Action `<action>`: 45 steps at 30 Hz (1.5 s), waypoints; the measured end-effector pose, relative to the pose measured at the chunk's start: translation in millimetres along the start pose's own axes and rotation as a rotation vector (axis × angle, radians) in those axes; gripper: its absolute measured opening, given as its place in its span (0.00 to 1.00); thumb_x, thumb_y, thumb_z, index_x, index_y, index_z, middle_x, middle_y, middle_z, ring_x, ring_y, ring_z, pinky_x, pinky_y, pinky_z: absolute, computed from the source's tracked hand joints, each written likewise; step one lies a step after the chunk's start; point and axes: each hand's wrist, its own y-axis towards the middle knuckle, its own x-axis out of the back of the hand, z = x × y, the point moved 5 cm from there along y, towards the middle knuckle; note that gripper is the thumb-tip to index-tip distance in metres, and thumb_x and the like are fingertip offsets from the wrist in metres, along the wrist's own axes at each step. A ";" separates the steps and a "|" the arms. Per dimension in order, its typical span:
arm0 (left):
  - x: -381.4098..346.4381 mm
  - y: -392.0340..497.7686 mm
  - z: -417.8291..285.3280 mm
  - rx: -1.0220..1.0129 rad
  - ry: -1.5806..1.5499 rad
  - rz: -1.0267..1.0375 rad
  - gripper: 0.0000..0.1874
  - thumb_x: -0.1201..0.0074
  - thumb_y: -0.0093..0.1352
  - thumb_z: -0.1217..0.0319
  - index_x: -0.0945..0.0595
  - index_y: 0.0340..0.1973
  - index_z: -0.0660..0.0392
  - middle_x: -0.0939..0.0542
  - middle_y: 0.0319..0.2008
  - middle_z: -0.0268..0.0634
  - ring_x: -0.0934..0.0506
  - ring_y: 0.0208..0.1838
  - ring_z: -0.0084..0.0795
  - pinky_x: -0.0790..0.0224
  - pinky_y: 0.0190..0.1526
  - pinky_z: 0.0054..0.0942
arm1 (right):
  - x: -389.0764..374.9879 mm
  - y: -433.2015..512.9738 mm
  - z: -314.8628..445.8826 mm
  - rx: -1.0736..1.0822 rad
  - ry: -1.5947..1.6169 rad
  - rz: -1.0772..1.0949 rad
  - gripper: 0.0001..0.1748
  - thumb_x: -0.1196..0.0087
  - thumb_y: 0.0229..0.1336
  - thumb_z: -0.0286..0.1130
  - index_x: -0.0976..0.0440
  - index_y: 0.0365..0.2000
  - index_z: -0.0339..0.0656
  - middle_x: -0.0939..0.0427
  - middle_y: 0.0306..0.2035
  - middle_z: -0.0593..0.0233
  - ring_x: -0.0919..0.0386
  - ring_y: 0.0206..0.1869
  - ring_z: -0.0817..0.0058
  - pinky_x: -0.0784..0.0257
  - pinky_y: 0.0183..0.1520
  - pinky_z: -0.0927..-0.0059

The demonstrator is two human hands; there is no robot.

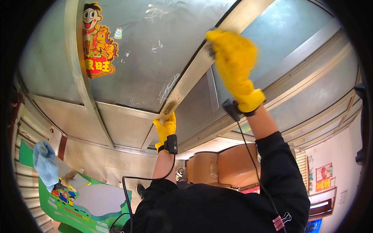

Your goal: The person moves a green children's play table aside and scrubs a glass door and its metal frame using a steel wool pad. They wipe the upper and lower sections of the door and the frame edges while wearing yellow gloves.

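Note:
My right hand (234, 58), in a yellow rubber glove, presses against the upper part of the metal door stile (193, 70). A dark grey scouring pad (210, 50) shows at its edge, mostly covered by the fingers; the hand is blurred. Lower on the same stile, my left hand (166, 128), also gloved in yellow, grips the frame just below a recessed pull (170, 107). Whitish smears mark the metal and the frosted glass pane (137, 64) beside it. Both wrists carry a strapped black device with a cable.
A cartoon sticker (97, 43) clings to the glass at left. Below left stands a green painted board (72, 215) with a light blue cloth (45, 163) and a brown brush-like item on top. A brown sofa (233, 166) is behind at right. Cables hang from both wrists.

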 end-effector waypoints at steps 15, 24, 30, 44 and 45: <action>8.1 -12.2 -11.1 0.171 0.283 0.028 0.35 0.42 0.75 0.49 0.29 0.66 0.64 0.25 0.66 0.56 0.29 0.70 0.57 0.36 0.74 0.57 | -32.6 -65.9 27.9 0.056 -0.105 0.360 0.18 0.43 0.57 0.30 0.17 0.48 0.55 0.14 0.47 0.72 0.18 0.48 0.70 0.30 0.53 0.60; -39.4 -86.3 -12.9 -0.142 1.556 0.047 0.27 0.48 0.79 0.48 0.19 0.54 0.61 0.14 0.39 0.47 0.13 0.41 0.43 0.16 0.50 0.41 | -10.0 -53.7 12.8 -0.286 0.148 -0.151 0.12 0.37 0.51 0.21 0.15 0.36 0.48 0.15 0.32 0.65 0.18 0.36 0.59 0.28 0.41 0.60; -109.6 -84.6 26.9 -0.192 1.838 0.281 0.18 0.43 0.79 0.55 0.19 0.43 0.60 0.14 0.30 0.40 0.14 0.32 0.31 0.18 0.41 0.30 | -46.5 -97.4 19.3 -0.707 0.392 -0.408 0.18 0.30 0.47 0.17 0.17 0.39 0.46 0.16 0.44 0.66 0.20 0.45 0.66 0.25 0.51 0.65; -111.8 -44.8 12.0 -0.148 1.871 0.309 0.13 0.43 0.79 0.64 0.23 0.37 0.61 0.15 0.27 0.41 0.15 0.26 0.34 0.18 0.30 0.32 | -83.6 -113.8 4.2 -1.101 0.952 -0.684 0.17 0.28 0.58 0.22 0.21 0.45 0.37 0.18 0.44 0.67 0.22 0.42 0.82 0.25 0.47 0.78; -111.7 -45.2 12.0 -0.152 1.858 0.317 0.13 0.42 0.79 0.63 0.22 0.37 0.60 0.15 0.28 0.41 0.15 0.26 0.34 0.18 0.31 0.32 | -80.9 -115.2 5.8 -1.063 1.005 -0.760 0.16 0.28 0.58 0.22 0.21 0.45 0.37 0.18 0.44 0.68 0.22 0.42 0.83 0.25 0.47 0.78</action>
